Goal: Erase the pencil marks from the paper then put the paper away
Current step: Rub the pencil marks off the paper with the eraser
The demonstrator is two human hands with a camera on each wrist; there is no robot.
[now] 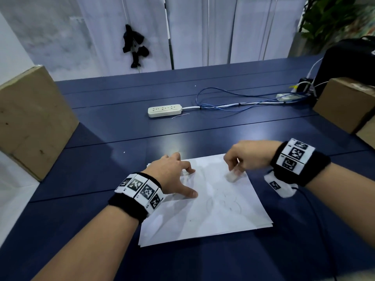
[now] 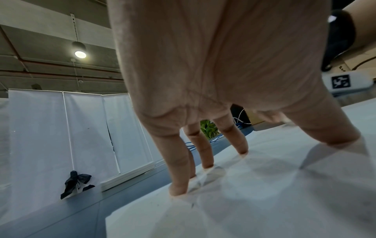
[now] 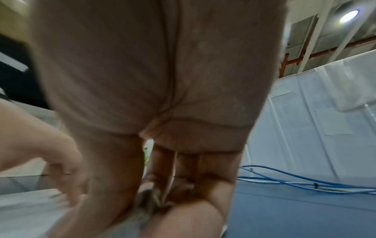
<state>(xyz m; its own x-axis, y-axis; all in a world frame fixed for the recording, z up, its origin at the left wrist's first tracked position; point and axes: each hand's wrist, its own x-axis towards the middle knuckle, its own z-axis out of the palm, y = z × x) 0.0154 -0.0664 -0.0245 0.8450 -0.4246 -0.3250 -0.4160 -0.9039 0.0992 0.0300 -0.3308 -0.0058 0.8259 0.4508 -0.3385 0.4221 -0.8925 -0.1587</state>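
A white sheet of paper [image 1: 203,209] with faint pencil scribbles [image 1: 225,201] lies on the dark blue table [image 1: 121,122], atop a thin stack. My left hand [image 1: 174,175] presses its spread, straight fingers [image 2: 179,188] onto the sheet's far left part, the thumb [image 1: 190,193] also down. My right hand [image 1: 245,157] pinches a white eraser [image 1: 232,176] and holds it against the paper near the far right corner. In the right wrist view the eraser [image 3: 140,215] is blurred between thumb and fingers. The same paper [image 2: 264,201] fills the left wrist view.
A white power strip [image 1: 164,110] and blue cables [image 1: 243,100] lie beyond the paper. Cardboard boxes stand at the left [image 1: 34,118] and right [image 1: 345,104]. A black bag [image 1: 349,59] sits at the far right; white screens [image 1: 203,29] stand behind the table.
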